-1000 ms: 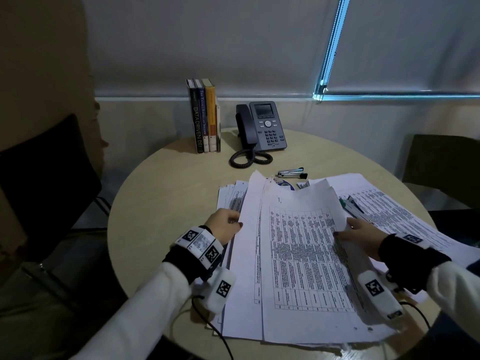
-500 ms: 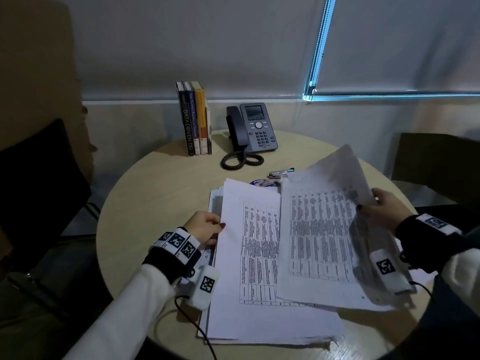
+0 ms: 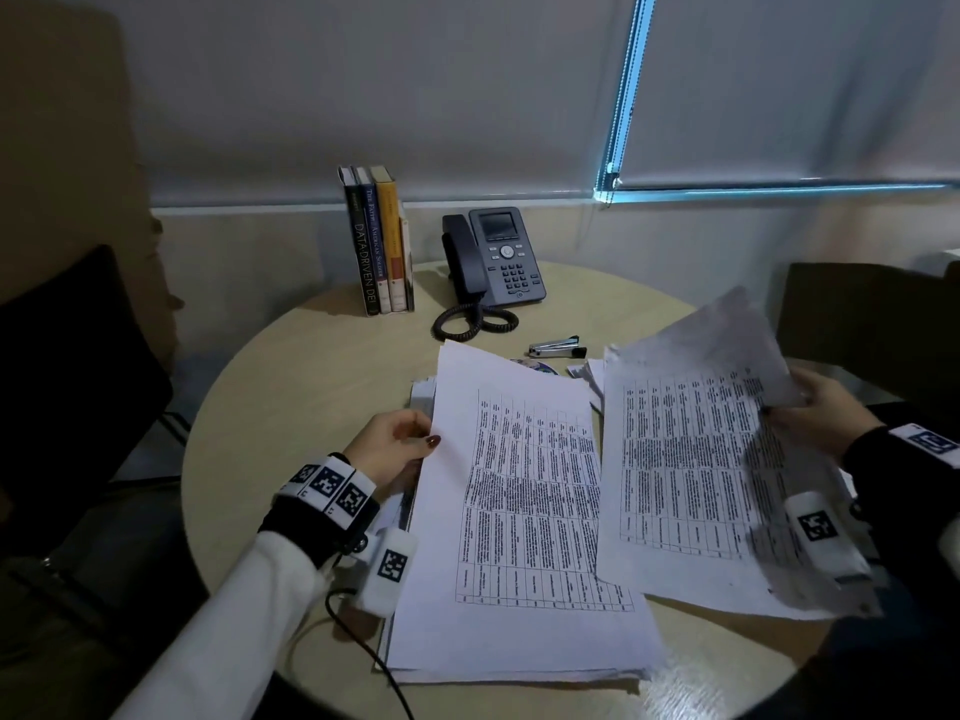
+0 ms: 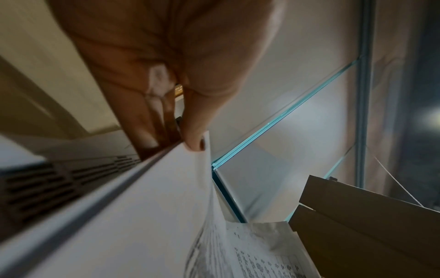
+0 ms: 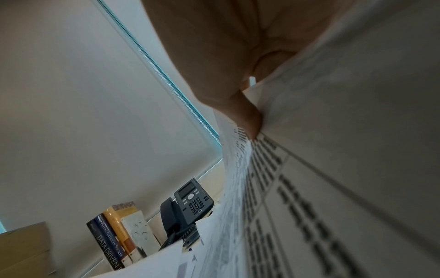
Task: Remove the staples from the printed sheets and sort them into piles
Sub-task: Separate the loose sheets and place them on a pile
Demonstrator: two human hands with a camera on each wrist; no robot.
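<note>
A thick stack of printed sheets (image 3: pixel 519 537) lies on the round table (image 3: pixel 311 387) in front of me. My left hand (image 3: pixel 400 444) pinches the left edge of its top sheets (image 4: pixel 147 197), thumb on top. My right hand (image 3: pixel 821 413) grips a loose printed sheet (image 3: pixel 696 470) by its right edge and holds it tilted above the table's right side; the right wrist view shows the thumb pressed on that sheet (image 5: pixel 309 188). A silver stapler or staple remover (image 3: pixel 556 348) lies behind the papers.
More sheets (image 3: pixel 587 371) lie under the lifted page at the right. Three upright books (image 3: pixel 379 241) and a desk phone (image 3: pixel 493 262) with a coiled cord stand at the table's back. Dark chairs (image 3: pixel 67 366) flank the table left and right.
My right hand has lifted one printed sheet off the stack and carried it to the right. My left hand stayed at the stack's left edge, and the view shifted slightly.
</note>
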